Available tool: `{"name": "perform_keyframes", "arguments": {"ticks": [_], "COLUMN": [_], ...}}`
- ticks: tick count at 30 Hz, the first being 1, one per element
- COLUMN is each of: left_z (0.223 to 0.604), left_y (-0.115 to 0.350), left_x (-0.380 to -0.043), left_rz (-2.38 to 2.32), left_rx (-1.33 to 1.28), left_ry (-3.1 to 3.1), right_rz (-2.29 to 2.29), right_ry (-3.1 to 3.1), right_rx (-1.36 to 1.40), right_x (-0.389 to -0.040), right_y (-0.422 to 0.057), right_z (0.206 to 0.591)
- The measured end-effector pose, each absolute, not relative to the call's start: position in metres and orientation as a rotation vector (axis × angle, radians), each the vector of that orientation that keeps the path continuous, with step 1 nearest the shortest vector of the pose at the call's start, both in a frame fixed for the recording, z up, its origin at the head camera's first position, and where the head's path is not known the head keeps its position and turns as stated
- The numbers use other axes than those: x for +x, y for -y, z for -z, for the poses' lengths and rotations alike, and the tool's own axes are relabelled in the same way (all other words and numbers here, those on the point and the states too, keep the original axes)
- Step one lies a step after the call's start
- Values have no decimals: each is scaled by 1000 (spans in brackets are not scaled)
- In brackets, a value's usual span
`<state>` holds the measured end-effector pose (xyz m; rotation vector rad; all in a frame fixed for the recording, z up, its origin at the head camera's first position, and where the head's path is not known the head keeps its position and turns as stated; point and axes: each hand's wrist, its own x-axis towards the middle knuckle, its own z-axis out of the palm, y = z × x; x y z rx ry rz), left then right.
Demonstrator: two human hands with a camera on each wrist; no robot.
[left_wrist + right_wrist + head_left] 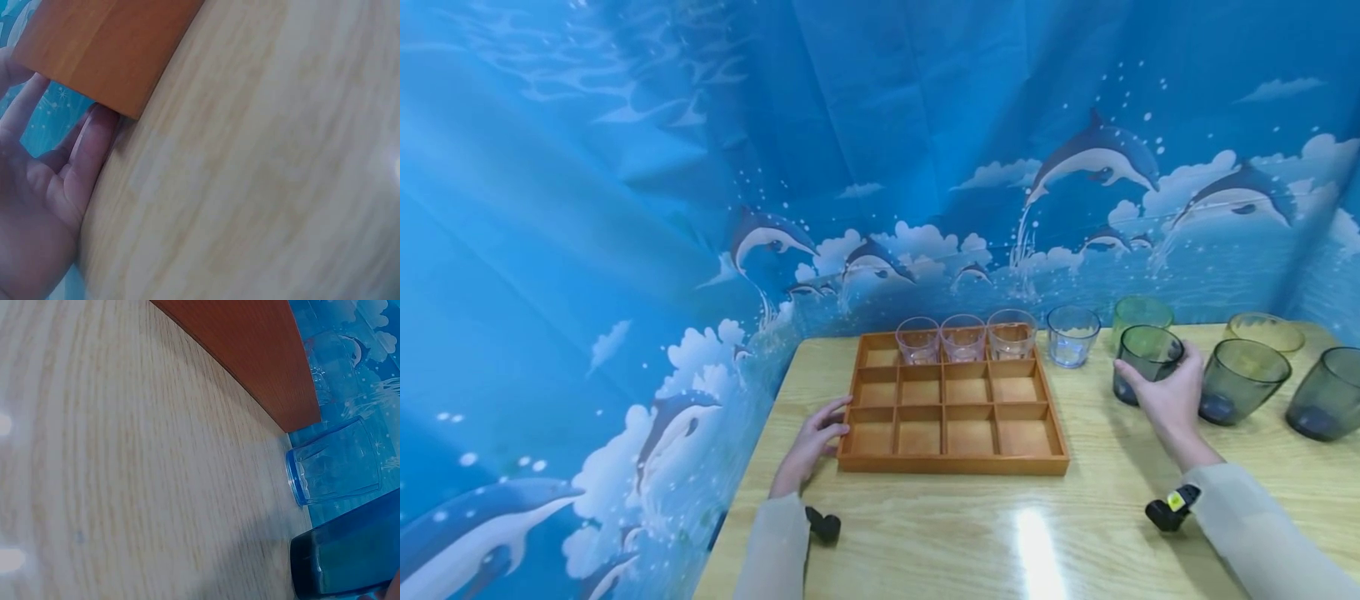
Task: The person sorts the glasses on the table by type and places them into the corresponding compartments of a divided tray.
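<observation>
My right hand (1176, 400) grips a dark grey glass (1137, 367) to the right of the wooden tray, thumb on one side and fingers on the other. In the right wrist view that glass (340, 550) stands upright at the lower right, beside a clear glass (337, 465). My left hand (811, 446) touches the left side of the divided wooden tray (955, 464) with extended fingers. The left wrist view has those fingers (94, 137) at the tray's corner. Three clear glasses (917, 343) sit in the tray's back row of compartments.
Behind the gripped glass stands a green glass (1150, 310). Farther right are an olive-tinted glass (1247, 375), a yellowish glass (1270, 332) and another grey glass (1330, 396). A blue dolphin-print curtain (925, 167) hangs along the back edge of the wood-grain table (925, 533).
</observation>
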<state>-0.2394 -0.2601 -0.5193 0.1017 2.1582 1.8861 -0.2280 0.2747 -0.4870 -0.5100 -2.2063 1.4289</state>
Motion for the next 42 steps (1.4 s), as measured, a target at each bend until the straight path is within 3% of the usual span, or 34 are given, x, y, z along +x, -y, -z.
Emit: {"name": "perform_keyframes", "arguments": {"ticks": [25,42], "left_z": [527,527], "left_y": [259,259], "left_x": [-240,-239], "left_rz": [-1896,-1905], "left_rx": [91,95], "left_ry": [-2217,-2214], "right_rz": [-1473,-1462], "right_ry": [2180,2214], "right_rx": [-610,-529], "right_x": [-232,-227], "right_y": [-277,-280], "right_z": [489,498]}}
